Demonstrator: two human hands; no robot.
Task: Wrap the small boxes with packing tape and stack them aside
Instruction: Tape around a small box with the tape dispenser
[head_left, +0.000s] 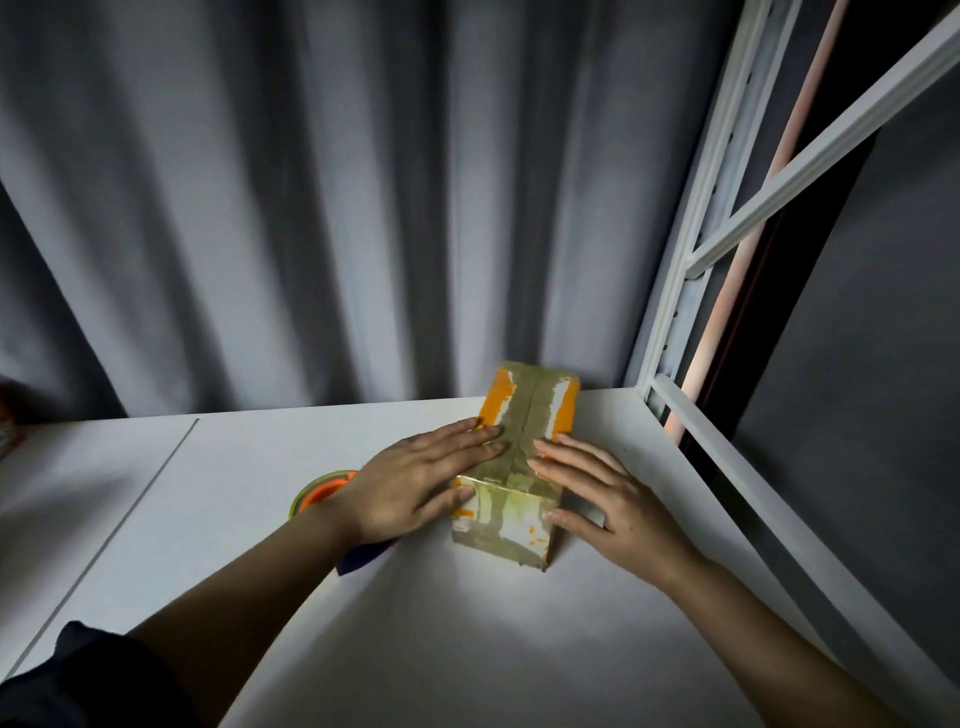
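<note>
Lying lengthwise on the white table (467, 649), the box (524, 447) reached from near the middle of the surface back toward the curtain, its far end close to the table's rear edge. It was orange and white under brownish tape, with a seam running down the middle of its top face and more tape across the near end.

Both hands lay flat on the box. The left hand (415, 483) pressed on the left half of the top with fingers straight and together, its thumb at the near left corner. The right hand (602, 499) rested on the right half with fingers spread and nearly straight, its thumb against the near right edge. Neither hand curled round anything.

Just left of the box, partly hidden under the left wrist, a tape roll (322, 493) with an orange core lay on the table. A dark purple object (358, 561) showed below the same wrist; what it was could not be told.

Behind the box hung a grey pleated curtain (311, 208), filling the back of the room. Right of the box stood a white metal frame (691, 291) with slotted uprights and a slanting rail, rising from the table's right edge. A seam (130, 514) ran across the table well left of the box. Light was dim.
</note>
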